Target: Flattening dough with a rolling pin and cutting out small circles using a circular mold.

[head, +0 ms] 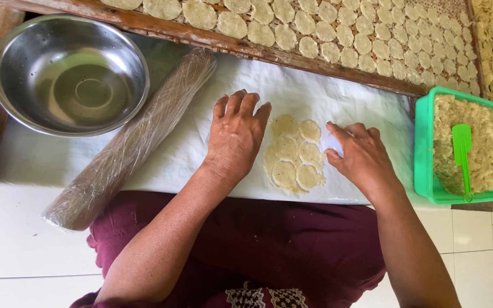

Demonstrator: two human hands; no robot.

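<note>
**Operator A:** Nearest item first, please.

**Operator B:** Maroon garment [269, 245] over the lap, at the lower frame edge. Both forearms extend from it onto the white sheet [338, 97].

**Operator A:** Hand status?

**Operator B:** Left hand [236, 134]: flat, palm down, fingers extended, grasping nothing, resting on the sheet and touching the left edge of the dough sheet [293, 154]. Right hand [360, 157]: fingers curled around a small clear cutter [333, 144], pressed down just beside the dough's right edge.

**Operator A:** Dough condition?

**Operator B:** Flattened, pale, marked with several round cut outlines, lying between both hands.

**Operator A:** Surroundings?

**Operator B:** Plastic-wrapped rolling pin [129, 142] lies diagonally, left. Steel bowl [69, 74] sits upper left. Wooden-framed tray [212, 39] of round discs [338, 28] spans the top. Green tub [423, 148] of dough scraps with a green spatula [462, 151] stands right.
</note>
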